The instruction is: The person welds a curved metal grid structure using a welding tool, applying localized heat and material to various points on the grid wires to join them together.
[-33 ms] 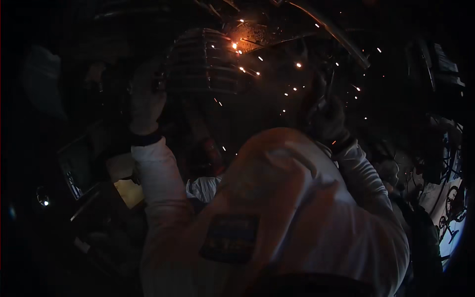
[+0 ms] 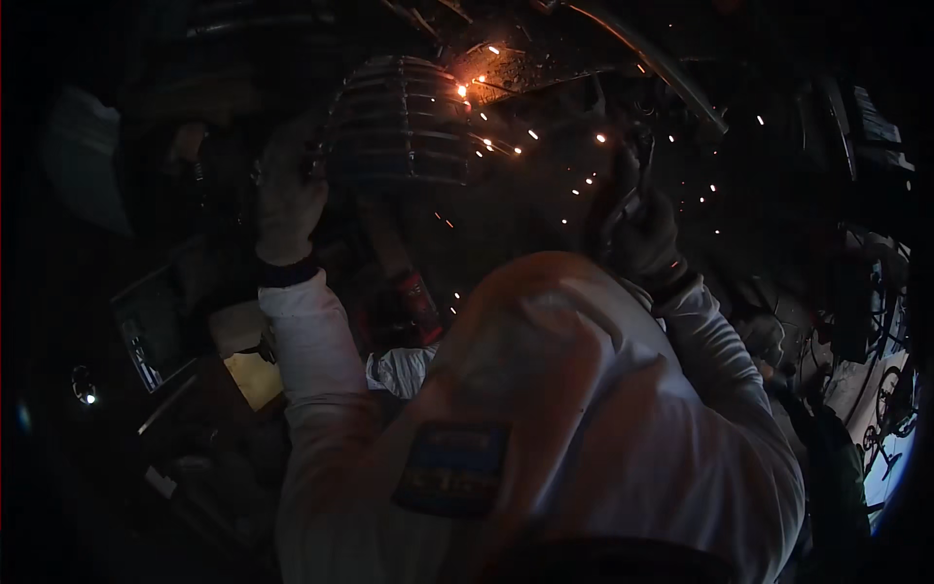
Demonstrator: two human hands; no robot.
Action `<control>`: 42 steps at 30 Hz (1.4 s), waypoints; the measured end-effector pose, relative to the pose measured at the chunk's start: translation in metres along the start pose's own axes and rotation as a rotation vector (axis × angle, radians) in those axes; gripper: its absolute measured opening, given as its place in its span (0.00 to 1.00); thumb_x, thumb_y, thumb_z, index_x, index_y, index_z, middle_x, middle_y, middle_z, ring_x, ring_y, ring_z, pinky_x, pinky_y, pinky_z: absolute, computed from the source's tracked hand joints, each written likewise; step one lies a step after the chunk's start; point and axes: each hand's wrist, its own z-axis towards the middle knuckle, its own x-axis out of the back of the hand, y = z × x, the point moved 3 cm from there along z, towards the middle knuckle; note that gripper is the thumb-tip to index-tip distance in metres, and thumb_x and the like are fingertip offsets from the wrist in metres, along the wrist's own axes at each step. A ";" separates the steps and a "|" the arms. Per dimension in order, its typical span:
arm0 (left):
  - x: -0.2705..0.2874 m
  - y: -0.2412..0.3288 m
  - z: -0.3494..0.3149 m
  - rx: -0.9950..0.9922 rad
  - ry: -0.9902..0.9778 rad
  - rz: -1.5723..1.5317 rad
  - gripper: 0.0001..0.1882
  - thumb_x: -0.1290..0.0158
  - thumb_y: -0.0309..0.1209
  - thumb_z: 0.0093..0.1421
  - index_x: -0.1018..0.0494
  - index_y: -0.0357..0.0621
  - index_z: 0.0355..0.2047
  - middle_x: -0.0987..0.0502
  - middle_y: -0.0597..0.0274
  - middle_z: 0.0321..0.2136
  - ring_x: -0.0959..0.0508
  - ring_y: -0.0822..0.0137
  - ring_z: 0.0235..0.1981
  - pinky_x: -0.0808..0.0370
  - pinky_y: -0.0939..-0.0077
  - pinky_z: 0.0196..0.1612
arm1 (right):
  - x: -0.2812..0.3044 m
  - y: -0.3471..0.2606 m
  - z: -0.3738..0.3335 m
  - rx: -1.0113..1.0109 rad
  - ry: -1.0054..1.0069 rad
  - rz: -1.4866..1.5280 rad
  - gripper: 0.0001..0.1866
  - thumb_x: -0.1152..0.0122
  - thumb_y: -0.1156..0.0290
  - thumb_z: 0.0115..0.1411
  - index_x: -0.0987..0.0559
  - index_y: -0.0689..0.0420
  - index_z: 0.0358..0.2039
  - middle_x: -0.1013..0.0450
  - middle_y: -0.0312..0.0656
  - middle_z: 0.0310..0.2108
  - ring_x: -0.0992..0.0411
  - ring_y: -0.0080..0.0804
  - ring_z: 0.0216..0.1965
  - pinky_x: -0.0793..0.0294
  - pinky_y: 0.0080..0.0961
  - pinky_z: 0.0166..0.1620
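A curved cage of metal bars [image 2: 413,131] stands ahead of me, its bars crossing in a grid. At its far right edge an orange weld point glows and throws sparks. My left hand [image 2: 289,200] is closed at the cage's left side; its fingertips are lost in shadow. Off to the right, my right hand [image 2: 650,238] is wrapped round a dark tool [image 2: 637,161] that looks like a welding electrode holder. Its tip, and any rod between it and the glow, are too dark to make out.
A curved metal bar [image 2: 666,68] runs beyond the weld point at the upper right. A red object [image 2: 418,307] lies below the cage. Boxes, including a yellowish one [image 2: 255,378], stand at the left. A bicycle [image 2: 883,428] shows at the far right.
The sparks have shifted, mostly rightward and downward, and the scene is slightly brighter. Both hands and the cage stay in place.
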 end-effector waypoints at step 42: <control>0.000 -0.015 -0.003 -0.030 0.048 -0.587 0.22 0.48 0.19 0.54 0.28 0.42 0.51 0.23 0.54 0.45 0.22 0.57 0.45 0.23 0.67 0.47 | -0.022 -0.024 0.017 -0.108 -0.360 0.803 0.15 0.41 0.70 0.61 0.29 0.64 0.45 0.25 0.41 0.28 0.25 0.25 0.28 0.24 0.23 0.31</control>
